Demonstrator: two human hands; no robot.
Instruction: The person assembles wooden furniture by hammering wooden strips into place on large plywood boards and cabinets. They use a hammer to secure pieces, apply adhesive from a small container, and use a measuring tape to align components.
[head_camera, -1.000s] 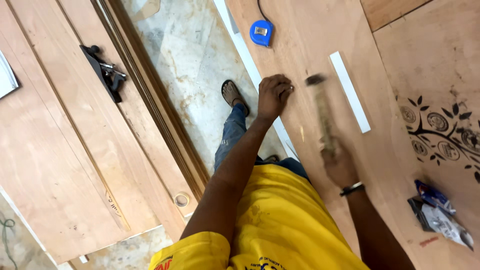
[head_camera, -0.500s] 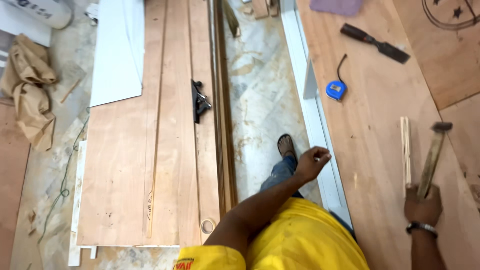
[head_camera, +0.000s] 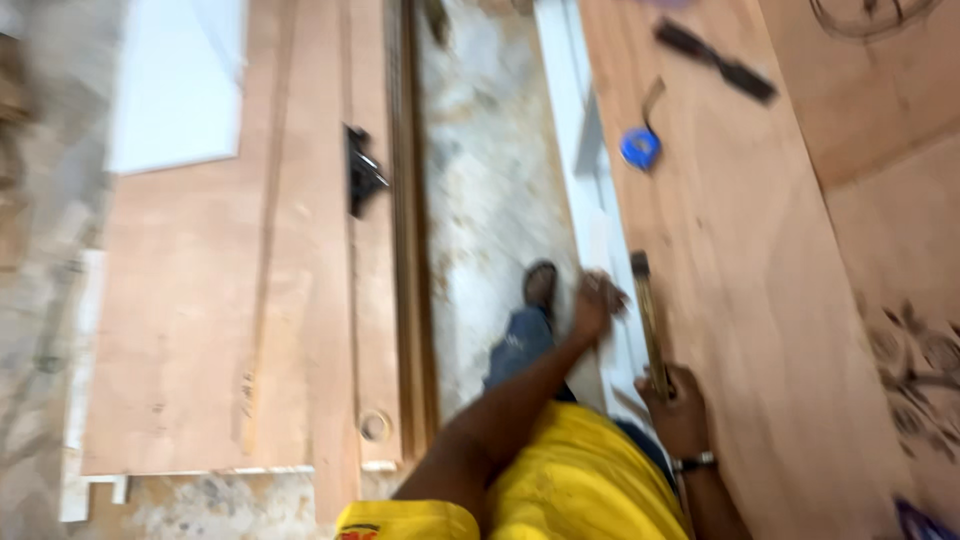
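At the bottom centre of the frame a yellow shirt (head_camera: 570, 480) fills the near edge, with both bare arms reaching up from it. The right hand (head_camera: 675, 410), lower right of centre with a dark wristband (head_camera: 695, 462) below it, is closed around the handle of a hammer (head_camera: 648, 320); the handle runs up the frame and the dark head sits at its top end, over the left edge of a large plywood sheet (head_camera: 740, 300). Just left of the hammer, near the frame's centre, the left hand (head_camera: 597, 300) rests with bent fingers on a white strip (head_camera: 585, 200) that runs along the sheet's left edge; motion blur hides whether it pinches anything, so its grip cannot be told. Left of that hand a foot in a dark sandal (head_camera: 540, 285) stands on the mottled stone floor (head_camera: 480, 180), with a blue trouser leg below it. Further up the sheet, a blue tape measure (head_camera: 640, 148) lies close to the white strip, and at the upper right a dark chisel (head_camera: 715, 62) lies slantwise. Across the floor, on the left half, long wood boards (head_camera: 250, 300) lie side by side, a small black tool (head_camera: 362, 180) on them, and a white panel (head_camera: 175, 90) in the upper left.
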